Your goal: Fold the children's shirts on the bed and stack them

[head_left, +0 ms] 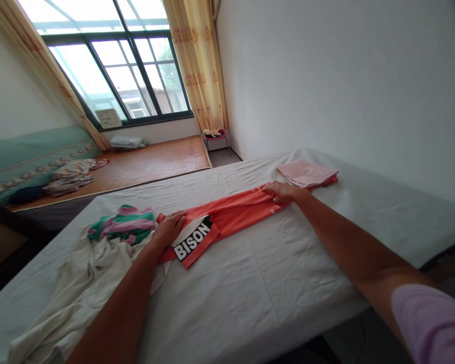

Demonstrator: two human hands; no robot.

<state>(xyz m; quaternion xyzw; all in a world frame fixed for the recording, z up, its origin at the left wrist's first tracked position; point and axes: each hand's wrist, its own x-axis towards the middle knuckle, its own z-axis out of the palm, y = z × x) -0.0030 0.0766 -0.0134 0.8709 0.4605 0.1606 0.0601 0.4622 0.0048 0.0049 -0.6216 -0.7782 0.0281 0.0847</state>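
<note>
An orange T-shirt (242,217) lies in a long folded strip across the bed. Its short sleeve, with a black band reading BISON (192,239) in white letters, sticks out toward me. At the strip's left end my left hand (170,228) is closed on the fabric, fingertips pressed down at the upper edge. My right hand (281,192) pinches the shirt's right end, near small white prints. Just left of my left hand is a crumpled green and pink striped garment (123,222). Beneath it, a cream garment (87,273) spreads toward the near left.
A folded pink cloth stack (307,173) rests beyond my right hand on the white bed sheet (250,278). A wall (345,76) runs along the right. Past the bed are a low brown platform (167,156) with clothes, a small stool (216,135) and a curtained window (136,76).
</note>
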